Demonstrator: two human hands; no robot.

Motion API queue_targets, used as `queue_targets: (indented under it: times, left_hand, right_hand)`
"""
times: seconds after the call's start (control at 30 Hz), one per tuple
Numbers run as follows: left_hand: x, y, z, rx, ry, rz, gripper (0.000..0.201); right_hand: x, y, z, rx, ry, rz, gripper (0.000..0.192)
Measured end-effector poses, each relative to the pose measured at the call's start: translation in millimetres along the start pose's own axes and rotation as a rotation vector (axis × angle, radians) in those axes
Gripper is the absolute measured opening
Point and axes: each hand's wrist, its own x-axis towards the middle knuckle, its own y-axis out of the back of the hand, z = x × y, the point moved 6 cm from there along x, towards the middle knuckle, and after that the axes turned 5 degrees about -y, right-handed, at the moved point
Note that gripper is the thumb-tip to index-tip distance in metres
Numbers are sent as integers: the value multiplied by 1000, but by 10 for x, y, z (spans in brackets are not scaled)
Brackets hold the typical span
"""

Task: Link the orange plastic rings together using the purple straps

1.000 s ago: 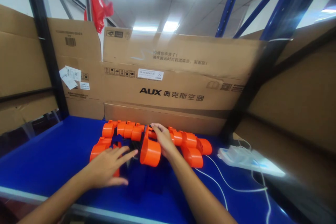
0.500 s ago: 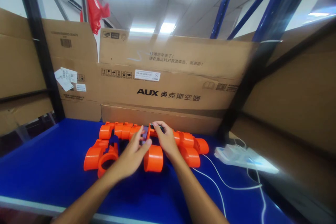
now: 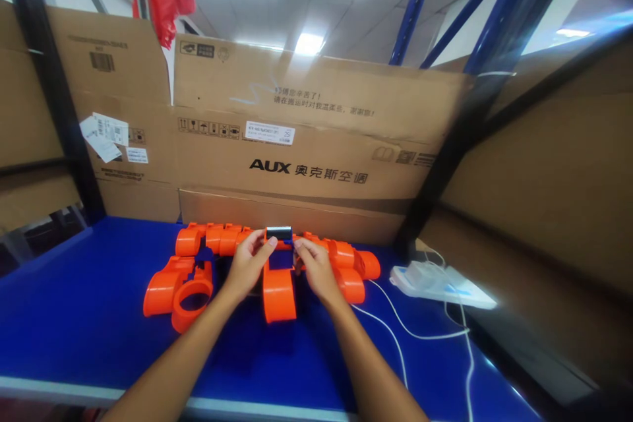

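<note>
both hands pinch a small dark block over an orange housing

the left hand (image 3: pixel 247 265) sits just left of centre in the frame, fingers curled, thumb and forefinger closed on the left end of a small dark block (image 3: pixel 279 233). the right hand (image 3: pixel 316 268) mirrors it just right of centre, fingertips pinched on the block's right end. neither hand is open; both have hold of the same piece, which sits at the top of an orange housing (image 3: pixel 279 290) that stands on the blue table (image 3: pixel 89 336) between the wrists. whether the block is seated in the housing or only resting against it cannot be told from here.

judging by the grip, the step in hand is fitting or aligning the dark block on the orange housing. the next move would call for even pressure from both sides and keeping the block square to the housing so it does not tilt or jam.

outward from the hands, a row of orange parts (image 3: pixel 212 239) runs behind them across the middle of the frame, and an orange ring piece (image 3: pixel 190 295) lies to the left, near the left forearm. to the right a white device (image 3: pixel 435 282) lies on the table with a white cable (image 3: pixel 395 336) trailing toward the lower right. a cardboard box (image 3: pixel 316 145) marked aux stands behind everything, filling the upper centre.
</note>
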Motion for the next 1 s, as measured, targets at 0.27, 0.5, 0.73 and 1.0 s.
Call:
queue_targets:
  times: [0.27, 0.5, 0.73, 1.0]
  left_hand:
    - [10, 82, 34, 2, -24, 35, 35]
    - [5, 124, 62, 64, -53, 58, 37]
    - [0, 130, 58, 51, -10, 45, 37]
    - [-17, 91, 82, 19, 10, 28, 40]
  right_hand:
    - [-79, -40, -65, -111, 28, -30, 27]
    - [-62, -90, -98, -200, 124, 37, 16]
    - [-94, -138, -111, -260, 124, 36, 11]
    - [-106, -149, -116, -346, 132, 34, 17]
